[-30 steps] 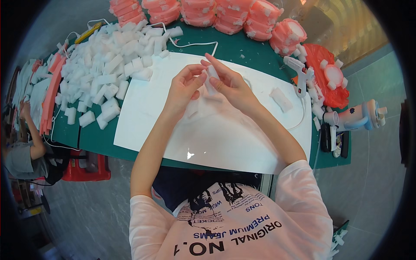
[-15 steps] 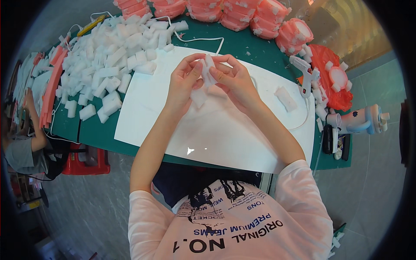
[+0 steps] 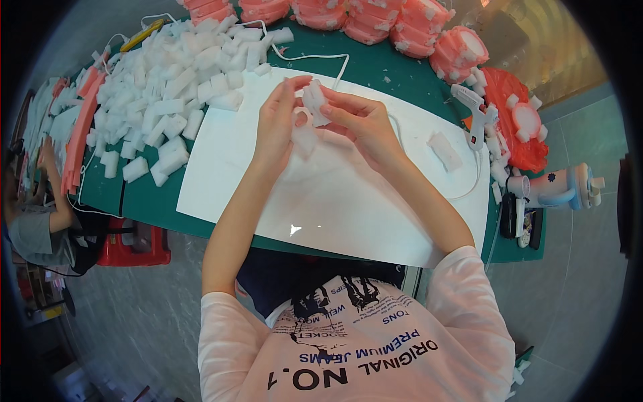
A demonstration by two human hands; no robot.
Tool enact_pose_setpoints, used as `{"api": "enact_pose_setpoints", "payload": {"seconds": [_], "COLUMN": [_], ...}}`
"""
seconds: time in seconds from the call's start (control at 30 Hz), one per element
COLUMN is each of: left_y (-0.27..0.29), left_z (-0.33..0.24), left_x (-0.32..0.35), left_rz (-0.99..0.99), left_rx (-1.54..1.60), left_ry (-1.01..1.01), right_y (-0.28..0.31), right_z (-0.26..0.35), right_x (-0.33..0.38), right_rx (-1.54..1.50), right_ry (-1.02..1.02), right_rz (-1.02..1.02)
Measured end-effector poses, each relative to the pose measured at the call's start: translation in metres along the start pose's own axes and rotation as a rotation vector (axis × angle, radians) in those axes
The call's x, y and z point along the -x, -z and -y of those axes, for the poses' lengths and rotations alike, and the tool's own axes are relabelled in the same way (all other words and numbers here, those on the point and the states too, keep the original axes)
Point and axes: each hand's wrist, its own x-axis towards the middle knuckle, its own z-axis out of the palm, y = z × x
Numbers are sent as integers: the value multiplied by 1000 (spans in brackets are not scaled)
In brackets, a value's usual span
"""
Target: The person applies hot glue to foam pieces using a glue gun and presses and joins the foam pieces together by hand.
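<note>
Above the white board [image 3: 335,201], my right hand [image 3: 362,124] pinches a small white foam piece [image 3: 313,102] between thumb and fingers. The piece looks folded or curved, with its narrow end pointing up. My left hand [image 3: 274,124] is curled close against its left side, fingers bent. Just below, a second white foam piece [image 3: 305,139] hangs by the left palm, apparently held by the lower fingers, which are partly hidden. Farther right, a flat white foam block [image 3: 445,151] lies on the board, out of reach of both hands.
A big heap of white foam blocks [image 3: 161,94] covers the table's left side. Pink foam rolls [image 3: 372,20] line the far edge. At right are a white glue gun [image 3: 473,114] with its cord, a red plastic bag [image 3: 506,100] and a tumbler [image 3: 562,186]. Another person sits far left.
My left hand has shifted slightly left and up, its fingertips coming off the upper foam piece. The right hand has turned that piece, and the lower piece has risen a little.
</note>
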Motion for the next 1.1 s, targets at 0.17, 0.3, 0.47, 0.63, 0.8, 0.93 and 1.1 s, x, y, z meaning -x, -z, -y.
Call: {"api": "enact_pose_setpoints", "payload": {"seconds": [0.17,0.3,0.47,0.63,0.8,0.93,1.1], "left_y": [1,2,5,4,5,7,-1], "left_z": [3,4,5,4,-3,-4,4], "left_x": [-4,-2,-3,-5,-5,-5,2], "left_rz": [-115,-120,-185,-276,-261,67,319], "left_rx": [-118,-65,4,258,454,236,-192], "left_ry": [-100,-35,19,107,120,-91,-302], "right_y": [-5,-10,-6,-6,-4,9,22], "right_z": [2,-8,-16,-25,-29,-25,-15], "right_x": [12,15,7,5,2,-2,0], "right_rx": [332,454,407,58,-44,-175,-480], "right_ry": [102,135,100,-78,-52,-40,14], "right_rz": [49,-1,48,104,207,262,308]}}
